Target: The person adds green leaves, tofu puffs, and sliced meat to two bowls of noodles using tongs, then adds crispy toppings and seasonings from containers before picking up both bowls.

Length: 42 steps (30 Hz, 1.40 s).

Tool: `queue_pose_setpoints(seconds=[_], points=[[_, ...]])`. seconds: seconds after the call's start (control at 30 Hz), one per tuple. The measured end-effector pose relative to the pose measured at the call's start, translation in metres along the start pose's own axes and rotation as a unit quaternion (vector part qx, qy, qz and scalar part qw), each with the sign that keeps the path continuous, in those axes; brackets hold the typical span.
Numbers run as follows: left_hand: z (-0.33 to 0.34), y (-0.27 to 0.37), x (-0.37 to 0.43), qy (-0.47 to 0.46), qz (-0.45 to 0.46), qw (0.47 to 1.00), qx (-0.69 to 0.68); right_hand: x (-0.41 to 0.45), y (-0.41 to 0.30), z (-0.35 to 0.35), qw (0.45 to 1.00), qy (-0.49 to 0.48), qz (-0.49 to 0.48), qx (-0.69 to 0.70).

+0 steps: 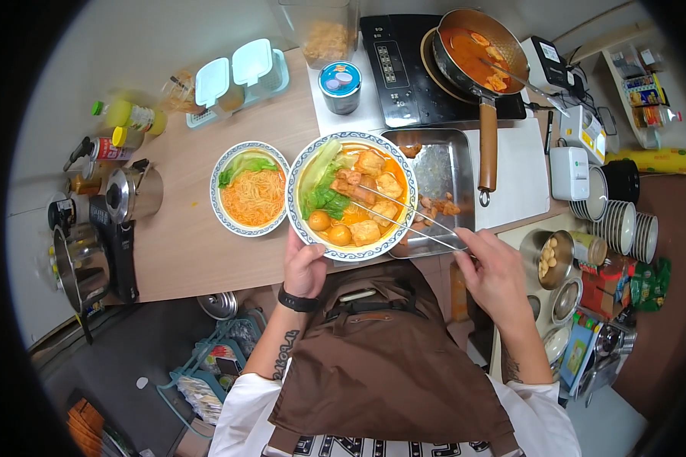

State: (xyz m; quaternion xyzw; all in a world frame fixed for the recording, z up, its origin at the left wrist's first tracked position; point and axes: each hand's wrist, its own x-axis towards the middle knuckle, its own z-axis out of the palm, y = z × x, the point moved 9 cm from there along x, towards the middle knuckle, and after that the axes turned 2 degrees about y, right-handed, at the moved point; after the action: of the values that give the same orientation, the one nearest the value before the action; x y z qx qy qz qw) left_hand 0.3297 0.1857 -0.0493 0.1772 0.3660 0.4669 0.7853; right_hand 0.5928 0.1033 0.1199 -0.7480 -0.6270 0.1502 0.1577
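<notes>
My left hand grips the near rim of a large patterned bowl, its thumb over the edge. Green leaves, fried tofu puffs, two brown eggs and orange broth fill that bowl. A pair of thin metal tongs or chopsticks is in my right hand. Their tips touch or pinch pieces of brown meat over the leaves. Just left stands a smaller bowl of noodles with greens. Partly under the large bowl's right side is a steel tray holding meat pieces.
An induction cooker bears a wooden-handled pan of red broth with a ladle in it. A lidded tub stands beside it. Bottles and a steel pot line the left side. Stacked bowls are at right.
</notes>
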Motion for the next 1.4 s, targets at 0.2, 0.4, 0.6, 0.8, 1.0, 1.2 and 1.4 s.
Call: queue_pose_setpoints(seconds=[0.2, 0.4, 0.6, 0.8, 1.0, 1.2, 1.4], points=[[-0.005, 0.0, 0.0, 0.006, 0.004, 1.0, 0.021, -0.001, -0.002, -0.002, 0.999, 0.017, -0.007, -0.034], [-0.019, 0.011, -0.006, 0.024, 0.017, 1.0, 0.009, -0.024, 0.063, 0.002, 0.992, 0.016, 0.118, 0.034], [-0.034, 0.013, -0.005, 0.033, 0.03, 0.999, 0.027, 0.01, 0.097, 0.03, 0.993, 0.053, 0.045, -0.096], [-0.023, 0.012, -0.002, 0.038, 0.023, 0.999, -0.003, 0.048, 0.142, 0.068, 0.991, 0.056, 0.0, -0.125], [-0.029, 0.007, -0.004, 0.041, 0.026, 0.999, -0.002, -0.003, 0.091, 0.028, 0.991, 0.044, 0.089, 0.086], [-0.018, 0.006, 0.0, 0.023, 0.02, 1.0, -0.001, -0.017, 0.003, 0.016, 0.996, 0.031, -0.019, 0.087], [-0.01, 0.003, 0.001, 0.017, 0.019, 1.0, 0.002, -0.007, -0.017, 0.037, 0.999, 0.02, -0.03, -0.008]])
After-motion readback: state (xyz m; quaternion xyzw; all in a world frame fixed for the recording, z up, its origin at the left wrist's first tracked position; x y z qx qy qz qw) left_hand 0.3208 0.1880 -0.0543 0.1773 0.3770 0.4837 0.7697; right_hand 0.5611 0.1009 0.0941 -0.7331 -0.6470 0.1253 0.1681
